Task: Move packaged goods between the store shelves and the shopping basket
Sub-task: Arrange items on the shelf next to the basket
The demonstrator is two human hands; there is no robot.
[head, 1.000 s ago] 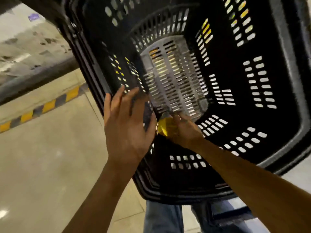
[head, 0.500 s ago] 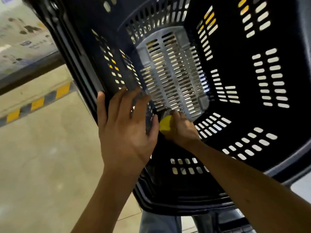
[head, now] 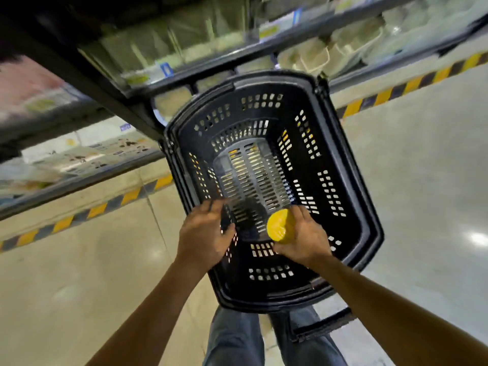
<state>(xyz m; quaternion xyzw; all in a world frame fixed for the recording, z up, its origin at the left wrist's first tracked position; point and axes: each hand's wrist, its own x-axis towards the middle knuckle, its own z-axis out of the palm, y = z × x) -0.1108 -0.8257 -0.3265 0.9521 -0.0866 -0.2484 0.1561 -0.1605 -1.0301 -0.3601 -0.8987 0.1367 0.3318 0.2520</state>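
A: Counts?
B: One basket (head: 343, 154), one yellow pack (head: 280, 225) and two hands were logged.
A: Fingers?
B: The pack was clamped in the right hand (head: 303, 239), above the basket's near end. The left hand (head: 204, 233) was blurred at the left wall; its grip could not be told.

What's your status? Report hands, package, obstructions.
Right hand gripping yellow package, over near end of black basket. Left hand beside it, blurred, grip unclear. Nothing seen blocking the way.
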